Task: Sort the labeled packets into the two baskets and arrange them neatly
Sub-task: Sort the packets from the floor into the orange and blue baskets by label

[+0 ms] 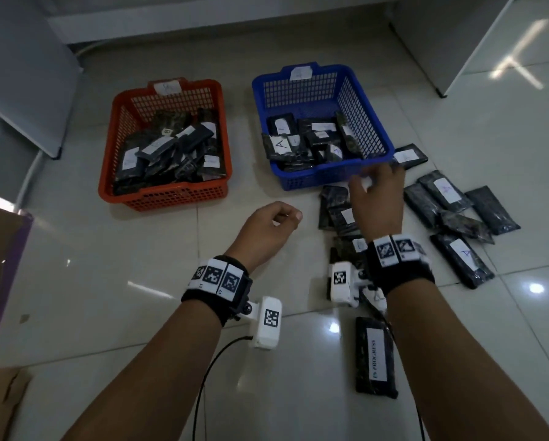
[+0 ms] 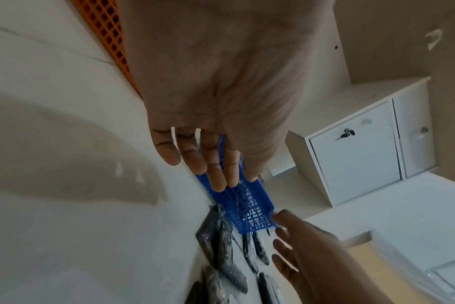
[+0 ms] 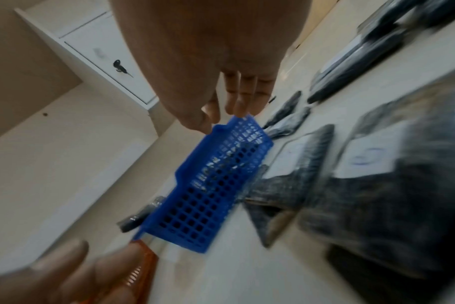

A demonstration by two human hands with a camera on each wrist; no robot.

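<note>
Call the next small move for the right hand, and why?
Probably lower the right hand onto one of the loose packets just beneath it and pick it up. That hand is open and empty near the blue basket's front corner, the left hand holds nothing, and many packets lie unsorted on the floor.

Two baskets, one orange (image 1: 165,198), one blue (image 1: 314,181), two hands, many dark packets (image 1: 376,358)

Left hand (image 1: 268,229) and right hand (image 1: 378,198), both empty
</note>
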